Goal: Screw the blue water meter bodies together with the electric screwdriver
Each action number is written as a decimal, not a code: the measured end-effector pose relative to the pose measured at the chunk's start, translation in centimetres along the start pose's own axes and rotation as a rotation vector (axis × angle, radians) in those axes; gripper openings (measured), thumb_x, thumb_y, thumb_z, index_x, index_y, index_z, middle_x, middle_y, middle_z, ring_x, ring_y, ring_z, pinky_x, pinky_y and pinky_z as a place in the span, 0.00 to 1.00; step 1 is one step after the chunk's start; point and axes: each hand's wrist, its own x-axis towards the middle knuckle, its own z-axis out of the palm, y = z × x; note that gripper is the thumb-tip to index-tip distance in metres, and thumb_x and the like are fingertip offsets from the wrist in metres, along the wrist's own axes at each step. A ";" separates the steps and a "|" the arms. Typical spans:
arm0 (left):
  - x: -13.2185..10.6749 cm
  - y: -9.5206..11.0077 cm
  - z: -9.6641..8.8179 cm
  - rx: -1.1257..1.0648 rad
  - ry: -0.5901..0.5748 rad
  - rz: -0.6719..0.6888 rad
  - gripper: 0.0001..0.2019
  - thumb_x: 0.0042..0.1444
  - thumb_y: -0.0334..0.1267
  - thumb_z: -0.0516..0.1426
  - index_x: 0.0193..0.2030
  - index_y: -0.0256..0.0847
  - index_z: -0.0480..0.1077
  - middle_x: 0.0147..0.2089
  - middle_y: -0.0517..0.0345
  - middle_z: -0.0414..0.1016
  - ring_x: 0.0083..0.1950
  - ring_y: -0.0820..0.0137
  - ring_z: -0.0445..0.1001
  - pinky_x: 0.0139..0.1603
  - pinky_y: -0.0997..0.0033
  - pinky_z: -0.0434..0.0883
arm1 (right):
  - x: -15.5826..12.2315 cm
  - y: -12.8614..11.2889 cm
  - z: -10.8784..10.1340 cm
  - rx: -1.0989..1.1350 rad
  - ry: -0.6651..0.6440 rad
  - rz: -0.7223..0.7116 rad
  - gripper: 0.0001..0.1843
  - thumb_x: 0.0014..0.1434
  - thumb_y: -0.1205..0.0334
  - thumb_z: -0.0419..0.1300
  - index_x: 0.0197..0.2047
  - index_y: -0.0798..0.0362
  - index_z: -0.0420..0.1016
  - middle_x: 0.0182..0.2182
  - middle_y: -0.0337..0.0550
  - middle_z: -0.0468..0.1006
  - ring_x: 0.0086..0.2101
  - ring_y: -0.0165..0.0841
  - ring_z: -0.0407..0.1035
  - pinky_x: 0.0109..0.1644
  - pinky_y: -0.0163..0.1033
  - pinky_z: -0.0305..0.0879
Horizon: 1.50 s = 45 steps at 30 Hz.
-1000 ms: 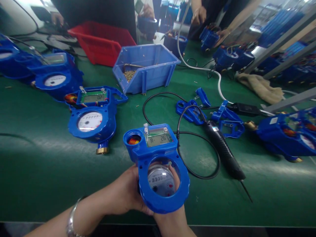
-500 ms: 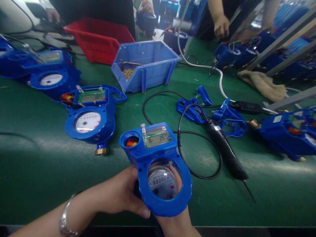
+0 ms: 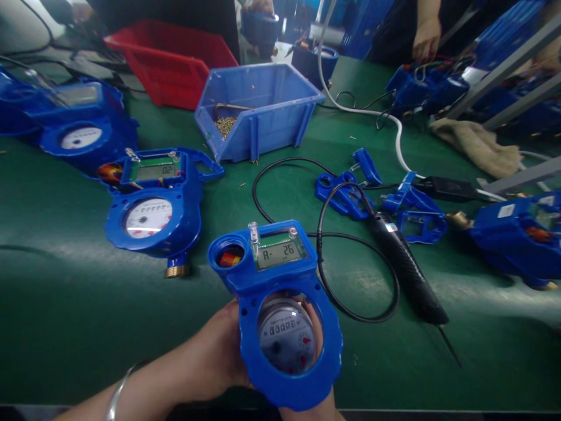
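In front of me is a blue water meter with a small display reading "A- 26" and a round counter dial seen through its ring-shaped housing. My left hand is closed around its left side, the fingertips hidden behind the body. From below and behind, my right hand grips the same meter; part of it shows through the ring, the rest is covered. Left of it sits a second water meter, uncovered on top, with wires and a brass fitting showing. A black electric screwdriver lies to the right.
A blue bin holds small brass screws, beside a red bin. Blue plastic covers and a looped black cable lie mid-table. More meters stand left and right. A co-worker's hand is at the back right, near a cloth.
The held meter has sunk slightly towards me, and my left thumb has gone out of sight behind it. The view shifted a little. At the back, a co-worker's hand moved right and down onto wired meters.
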 end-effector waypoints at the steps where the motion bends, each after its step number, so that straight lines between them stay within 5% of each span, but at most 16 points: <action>1: -0.1 -0.3 0.0 0.004 0.030 0.013 0.30 0.45 0.45 0.64 0.57 0.49 0.65 0.50 0.51 0.76 0.53 0.53 0.71 0.58 0.46 0.64 | -0.3 -0.2 0.1 0.000 -0.008 -0.001 0.45 0.51 0.58 0.64 0.66 0.39 0.44 0.48 0.45 0.75 0.46 0.47 0.71 0.50 0.51 0.72; 7: -0.4 -1.4 0.6 0.023 0.169 0.027 0.27 0.46 0.43 0.64 0.55 0.48 0.67 0.54 0.51 0.72 0.55 0.54 0.69 0.58 0.48 0.65 | -1.0 -0.2 -0.9 -0.008 -0.019 -0.008 0.42 0.53 0.54 0.62 0.66 0.46 0.47 0.55 0.52 0.69 0.53 0.50 0.66 0.55 0.60 0.64; 13: -0.4 -1.5 1.5 0.078 0.229 0.103 0.31 0.38 0.41 0.68 0.53 0.46 0.69 0.58 0.52 0.68 0.57 0.53 0.67 0.57 0.54 0.67 | -1.1 0.7 -1.1 -0.012 -0.050 0.018 0.41 0.44 0.57 0.64 0.61 0.32 0.56 0.54 0.39 0.70 0.61 0.50 0.53 0.58 0.49 0.65; 18: -0.5 -1.3 1.1 0.123 0.244 0.143 0.34 0.38 0.41 0.68 0.55 0.46 0.67 0.59 0.51 0.68 0.56 0.54 0.67 0.59 0.53 0.64 | -1.7 0.9 -1.3 0.019 -0.062 0.031 0.42 0.46 0.59 0.64 0.63 0.32 0.53 0.55 0.40 0.70 0.60 0.49 0.55 0.57 0.48 0.66; 25: 0.4 0.7 -0.3 0.028 -0.043 0.159 0.34 0.37 0.37 0.69 0.54 0.46 0.67 0.54 0.54 0.73 0.56 0.56 0.69 0.61 0.52 0.62 | -1.0 1.6 -1.9 -0.143 0.013 -0.112 0.46 0.47 0.57 0.65 0.64 0.29 0.47 0.57 0.39 0.67 0.56 0.48 0.61 0.54 0.47 0.70; 32: -0.1 -2.6 -0.1 -0.011 0.076 0.064 0.31 0.45 0.46 0.64 0.57 0.47 0.65 0.53 0.48 0.74 0.54 0.50 0.71 0.57 0.45 0.65 | -0.9 2.7 -0.7 -0.134 0.069 -0.068 0.45 0.50 0.49 0.63 0.66 0.42 0.47 0.53 0.47 0.71 0.54 0.49 0.65 0.53 0.57 0.68; 37: -0.4 -1.8 -1.4 0.154 -0.007 0.134 0.34 0.42 0.41 0.66 0.58 0.46 0.64 0.60 0.49 0.67 0.59 0.51 0.65 0.61 0.52 0.63 | -0.7 2.5 -0.3 -0.138 -0.008 -0.062 0.43 0.49 0.53 0.65 0.65 0.39 0.51 0.50 0.42 0.74 0.49 0.48 0.69 0.50 0.52 0.72; 42: -0.1 -1.7 -0.4 0.142 0.117 0.118 0.28 0.47 0.43 0.64 0.57 0.47 0.66 0.54 0.48 0.72 0.54 0.52 0.70 0.55 0.49 0.67 | -0.6 3.1 0.8 -0.131 0.000 -0.066 0.43 0.50 0.58 0.64 0.66 0.37 0.48 0.48 0.40 0.75 0.46 0.46 0.72 0.47 0.47 0.74; 45: -0.1 -2.0 0.4 0.133 0.183 0.184 0.26 0.42 0.41 0.66 0.52 0.47 0.71 0.56 0.49 0.71 0.55 0.52 0.69 0.55 0.53 0.68 | -0.5 3.6 0.9 -0.142 0.016 -0.065 0.36 0.53 0.58 0.62 0.64 0.42 0.55 0.47 0.41 0.76 0.46 0.44 0.72 0.48 0.46 0.73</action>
